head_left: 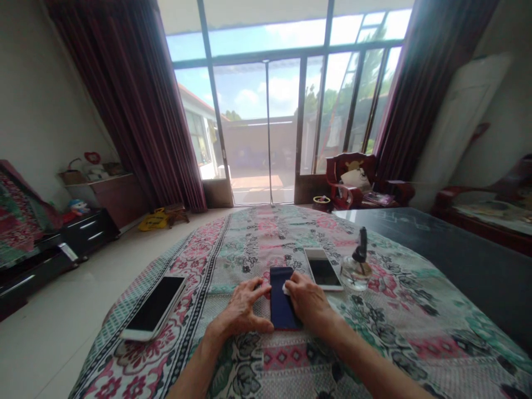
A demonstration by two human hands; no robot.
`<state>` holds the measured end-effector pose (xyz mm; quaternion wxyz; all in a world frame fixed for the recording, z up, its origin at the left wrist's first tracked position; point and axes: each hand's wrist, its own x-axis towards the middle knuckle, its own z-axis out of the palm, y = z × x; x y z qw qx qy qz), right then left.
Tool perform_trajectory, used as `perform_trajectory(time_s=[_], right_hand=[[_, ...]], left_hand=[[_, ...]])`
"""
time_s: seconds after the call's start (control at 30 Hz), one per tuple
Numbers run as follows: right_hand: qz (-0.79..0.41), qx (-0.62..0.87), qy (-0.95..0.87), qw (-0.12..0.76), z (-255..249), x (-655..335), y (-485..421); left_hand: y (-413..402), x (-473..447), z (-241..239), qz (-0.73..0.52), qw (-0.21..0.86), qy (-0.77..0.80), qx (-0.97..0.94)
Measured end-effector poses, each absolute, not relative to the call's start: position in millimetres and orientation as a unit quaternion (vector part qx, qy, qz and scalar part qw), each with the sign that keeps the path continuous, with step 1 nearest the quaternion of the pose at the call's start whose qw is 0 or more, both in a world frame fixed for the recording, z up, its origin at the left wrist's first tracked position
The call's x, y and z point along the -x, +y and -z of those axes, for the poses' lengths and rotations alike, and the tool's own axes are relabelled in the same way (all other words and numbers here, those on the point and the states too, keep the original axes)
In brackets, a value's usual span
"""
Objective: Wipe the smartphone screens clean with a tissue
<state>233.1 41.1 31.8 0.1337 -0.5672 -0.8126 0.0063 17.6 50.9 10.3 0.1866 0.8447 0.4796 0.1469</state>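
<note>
A dark blue phone (pixel 283 310) lies flat on the patterned tablecloth between my hands. My left hand (pixel 245 307) rests along its left side with thumb and fingers spread, the tips at the phone's edge. Pinched in my right hand (pixel 310 302) is a small white wipe (pixel 285 288), pressed on the phone's right part; the fingers hide most of it. A white phone with a dark screen (pixel 323 271) lies just beyond my right hand. To its right stands a clear spray bottle (pixel 356 274) with a black nozzle. Another white phone (pixel 154 310) lies at the left.
The floral tablecloth (pixel 415 327) covers the round table. A dark glossy tabletop (pixel 449 244) adjoins it on the right. Beyond are a red wooden chair (pixel 353 183), glass doors (pixel 257 133) and purple curtains (pixel 124 83). A yellow bag (pixel 153 220) lies on the floor.
</note>
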Motion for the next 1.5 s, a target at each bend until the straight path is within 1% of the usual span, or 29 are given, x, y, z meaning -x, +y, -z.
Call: perform_trajectory(time_s=[0.27, 0.47, 0.67, 1.1, 1.37, 1.5], right_hand=[[0.007, 0.552, -0.820, 0.148, -29.8, -207.9, 58.1], [-0.014, 0.549, -0.823, 0.142, -35.6, -235.4, 49.6], [-0.002, 0.563, -0.814, 0.141, -32.0, -251.2, 51.4], [0.021, 0.533, -0.838, 0.114, -34.9, -207.9, 82.0], [0.011, 0.599, -0.795, 0.094, -44.1, -241.7, 74.1], [0.011, 0.601, -0.794, 0.096, -41.7, -228.2, 80.0]], left_hand=[[51.9, -17.3, -10.0, -0.135, 0.178, 0.479, -0.849], [49.5, -16.5, -10.9, -0.138, 0.184, 0.476, -0.849], [50.0, -16.2, -9.3, -0.151, 0.188, 0.473, -0.847], [50.5, -16.0, -10.7, -0.152, 0.180, 0.465, -0.853], [49.8, -16.0, -9.1, -0.159, 0.177, 0.462, -0.855], [49.6, -17.0, -9.7, -0.154, 0.172, 0.462, -0.856]])
